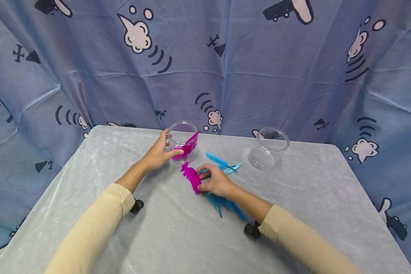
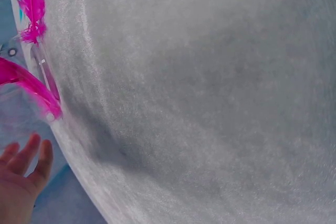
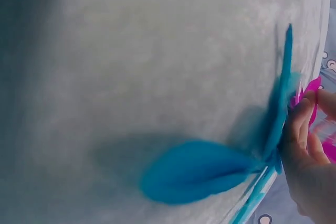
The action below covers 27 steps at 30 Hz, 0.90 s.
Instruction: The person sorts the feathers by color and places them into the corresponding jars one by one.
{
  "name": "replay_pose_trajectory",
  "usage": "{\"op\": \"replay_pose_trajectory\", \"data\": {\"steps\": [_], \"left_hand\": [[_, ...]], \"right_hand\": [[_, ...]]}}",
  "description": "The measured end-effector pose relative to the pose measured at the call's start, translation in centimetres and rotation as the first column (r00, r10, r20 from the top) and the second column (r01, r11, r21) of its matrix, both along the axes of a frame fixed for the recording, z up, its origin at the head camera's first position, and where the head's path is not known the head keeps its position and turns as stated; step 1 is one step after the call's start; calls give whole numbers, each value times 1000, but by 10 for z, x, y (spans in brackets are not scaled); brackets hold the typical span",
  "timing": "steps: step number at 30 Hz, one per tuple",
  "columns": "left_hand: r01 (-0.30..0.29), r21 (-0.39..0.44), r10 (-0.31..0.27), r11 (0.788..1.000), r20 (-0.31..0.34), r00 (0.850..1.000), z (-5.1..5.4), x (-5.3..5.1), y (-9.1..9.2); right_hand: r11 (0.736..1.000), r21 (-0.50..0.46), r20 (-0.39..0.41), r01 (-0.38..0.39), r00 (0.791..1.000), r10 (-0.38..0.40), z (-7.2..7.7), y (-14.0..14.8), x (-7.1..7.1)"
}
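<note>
A clear round plastic container stands near the far edge, left of centre, with pink feathers inside it. My left hand is around its left side, thumb in front and fingers behind. In the left wrist view that hand shows at the lower left, below the container. A loose pink feather is pinched by my right hand, just in front of the container. Beside and beneath that hand, blue feathers lie on the table; one blue feather shows broadly in the right wrist view.
A second clear container stands to the right, with nothing seen in it. More blue feathers lie between the two containers. Grey cloth covers the table, and a blue patterned curtain hangs behind.
</note>
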<state>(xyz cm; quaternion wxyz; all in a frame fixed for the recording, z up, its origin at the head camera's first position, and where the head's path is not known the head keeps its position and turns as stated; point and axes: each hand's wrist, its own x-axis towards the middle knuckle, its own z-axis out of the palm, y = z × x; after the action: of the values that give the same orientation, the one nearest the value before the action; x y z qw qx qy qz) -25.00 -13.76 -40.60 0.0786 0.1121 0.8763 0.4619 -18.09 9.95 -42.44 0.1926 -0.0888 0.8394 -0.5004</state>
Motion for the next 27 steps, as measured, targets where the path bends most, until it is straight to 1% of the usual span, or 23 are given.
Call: {"op": "replay_pose_trajectory", "data": {"steps": [6,10,16,27], "left_hand": [[-2,-2,2,1000,3,1000,0,0,-1],[1,-6,-1,1000,-5,1000,-1,-1,-1],[-6,-13,6,1000,-4,1000,-1,-1,-1],[8,-1,-8,1000,-13,1000,1,1,0]], "right_hand": [[1000,-8,22,30,999,-30,2,2,-3],[999,-36,24,35,999,-34,4,5,-4],[995,-94,3,22,1000,-22,7,8,-5],[996,-93,-40,0,999,-4,11,17,-8]]}}
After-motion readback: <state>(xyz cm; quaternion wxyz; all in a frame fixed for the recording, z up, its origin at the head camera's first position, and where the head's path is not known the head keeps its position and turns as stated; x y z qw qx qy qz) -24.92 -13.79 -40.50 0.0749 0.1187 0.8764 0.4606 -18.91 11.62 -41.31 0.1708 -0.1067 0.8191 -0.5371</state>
